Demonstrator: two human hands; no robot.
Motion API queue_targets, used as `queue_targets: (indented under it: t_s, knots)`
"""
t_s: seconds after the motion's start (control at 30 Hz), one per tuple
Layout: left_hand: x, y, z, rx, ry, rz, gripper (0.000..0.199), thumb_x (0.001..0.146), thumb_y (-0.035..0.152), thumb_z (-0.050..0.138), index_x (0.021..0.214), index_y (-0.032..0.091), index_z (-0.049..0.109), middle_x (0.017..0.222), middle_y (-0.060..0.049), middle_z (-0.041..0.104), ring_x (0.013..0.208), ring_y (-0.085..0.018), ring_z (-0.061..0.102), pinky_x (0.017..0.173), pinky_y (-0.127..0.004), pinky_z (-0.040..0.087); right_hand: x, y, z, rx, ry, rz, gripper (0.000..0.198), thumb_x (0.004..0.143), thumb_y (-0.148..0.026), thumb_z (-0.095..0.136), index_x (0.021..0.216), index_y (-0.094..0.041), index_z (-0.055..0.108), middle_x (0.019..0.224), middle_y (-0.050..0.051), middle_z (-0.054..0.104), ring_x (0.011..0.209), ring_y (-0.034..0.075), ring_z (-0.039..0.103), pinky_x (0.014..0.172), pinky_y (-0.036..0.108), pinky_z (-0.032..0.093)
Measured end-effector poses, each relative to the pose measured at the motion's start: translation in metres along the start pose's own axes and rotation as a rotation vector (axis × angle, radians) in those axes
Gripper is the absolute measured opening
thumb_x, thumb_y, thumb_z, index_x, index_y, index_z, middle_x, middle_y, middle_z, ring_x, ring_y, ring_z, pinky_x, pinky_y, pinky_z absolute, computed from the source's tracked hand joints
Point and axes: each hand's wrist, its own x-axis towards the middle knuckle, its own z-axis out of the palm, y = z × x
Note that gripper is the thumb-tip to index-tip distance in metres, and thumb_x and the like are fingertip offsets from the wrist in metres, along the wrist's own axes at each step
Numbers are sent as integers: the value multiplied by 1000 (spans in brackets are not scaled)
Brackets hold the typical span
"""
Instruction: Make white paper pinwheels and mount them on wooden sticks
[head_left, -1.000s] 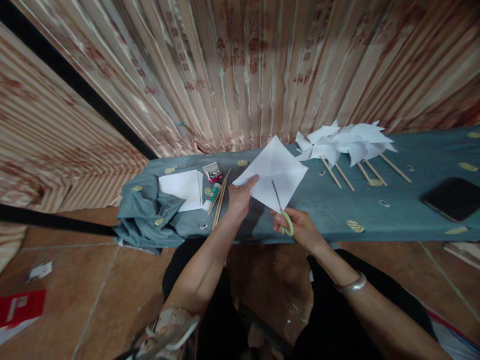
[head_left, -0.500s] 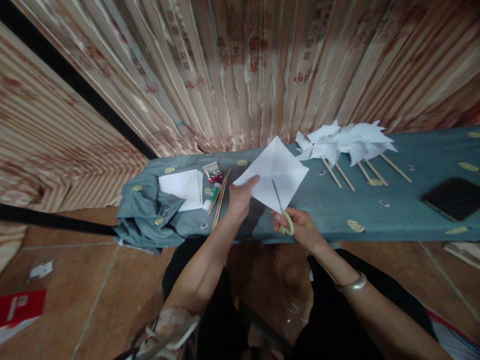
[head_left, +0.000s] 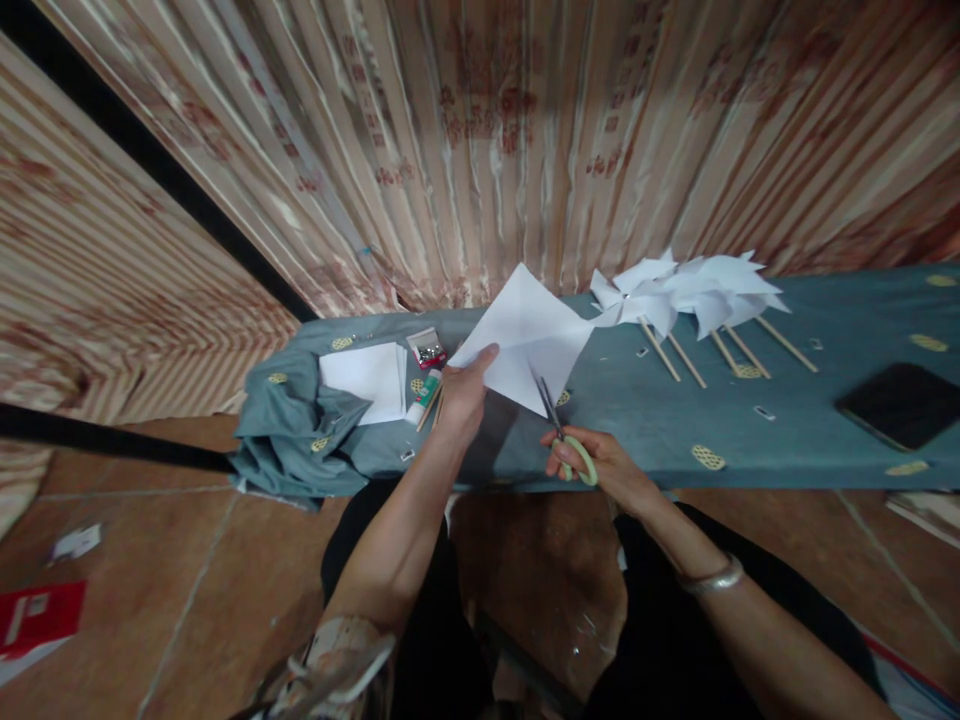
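My left hand pinches the left corner of a square sheet of white paper, thumb on top, holding it above the table with a corner toward me. Faint crease lines cross the sheet. In my right hand is a pair of scissors with pale green handles. The blades, slightly parted, are at the sheet's near corner and point toward its middle. To the right of the sheet lie several white paper pinwheels on wooden sticks, overlapping one another.
A stack of white paper lies on the cloth-covered table at left. Beside it are a small box of metal pins, a green-and-white glue stick and wooden sticks. A dark tablet-like object rests at right.
The paper and my left hand have shifted left, partly covering the wooden sticks. The scissors have drawn back toward the sheet's near corner, and their blades have parted.
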Motion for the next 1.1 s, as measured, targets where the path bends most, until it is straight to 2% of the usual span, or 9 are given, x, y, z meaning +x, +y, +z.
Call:
queue_targets:
  t_s: [0.13, 0.27, 0.33, 0.47, 0.53, 0.63, 0.83, 1.0, 1.1]
  knots:
    - [5, 15, -3, 12, 107, 10, 25, 57, 16, 83, 78, 15, 71, 84, -7, 77, 100, -28, 71, 90, -38, 56, -10, -7, -20, -42, -89, 51, 53, 66, -65, 75, 88, -18, 68, 65, 2, 67, 57, 11, 56, 54, 24, 44]
    - [5, 21, -9, 35, 104, 20, 29, 55, 17, 84, 80, 15, 71, 88, -8, 77, 100, -27, 71, 89, -38, 56, -17, -13, -46, -87, -18, 22, 53, 64, -64, 77, 90, -18, 71, 65, 4, 69, 56, 13, 57, 53, 26, 45]
    - [4, 19, -11, 48, 71, 8, 33, 51, 19, 86, 80, 13, 72, 86, -9, 77, 96, -27, 72, 88, -37, 56, -17, -14, -56, -94, 131, -46, 54, 63, -62, 79, 93, -19, 71, 68, 4, 70, 56, 14, 58, 53, 27, 46]
    - [0, 7, -17, 115, -33, -62, 40, 45, 23, 89, 79, 11, 73, 83, -10, 76, 83, -25, 72, 83, -38, 57, -11, -12, -66, -127, 541, -216, 58, 53, -61, 84, 94, -22, 69, 74, 4, 73, 64, 18, 64, 59, 30, 50]
    - [-3, 0, -20, 192, -96, -96, 42, 45, 25, 89, 80, 10, 74, 83, -10, 76, 77, -24, 71, 80, -38, 56, -10, -11, -67, -215, 628, -278, 59, 54, -59, 84, 97, -23, 67, 80, 4, 75, 74, 21, 67, 69, 34, 52]
    - [-10, -9, -24, 313, -199, -162, 41, 46, 28, 90, 79, 10, 74, 77, -10, 75, 67, -22, 68, 73, -37, 55, -10, -8, -65, -359, 618, -300, 61, 57, -58, 83, 103, -22, 66, 86, 5, 76, 77, 22, 67, 75, 37, 52]
    - [-25, -11, -26, 449, -388, -260, 36, 47, 32, 89, 73, 11, 75, 70, -8, 74, 58, -17, 63, 60, -29, 48, -7, -1, -56, -339, 452, -221, 55, 57, -53, 84, 98, -20, 68, 71, 1, 73, 64, 17, 62, 62, 31, 50]
    - [-26, -13, -22, 415, -353, -275, 37, 48, 39, 89, 70, 13, 74, 70, -8, 73, 60, -17, 63, 65, -31, 49, -6, -7, -52, -202, 374, -183, 46, 53, -50, 85, 84, -21, 68, 61, -3, 69, 52, 13, 58, 51, 26, 46]
    - [-26, -13, -18, 257, -346, -312, 47, 54, 54, 84, 77, 15, 74, 79, -10, 74, 75, -24, 69, 74, -35, 51, -4, -9, -53, -135, 424, -176, 43, 51, -49, 86, 78, -22, 66, 64, -2, 71, 54, 15, 60, 52, 28, 49]
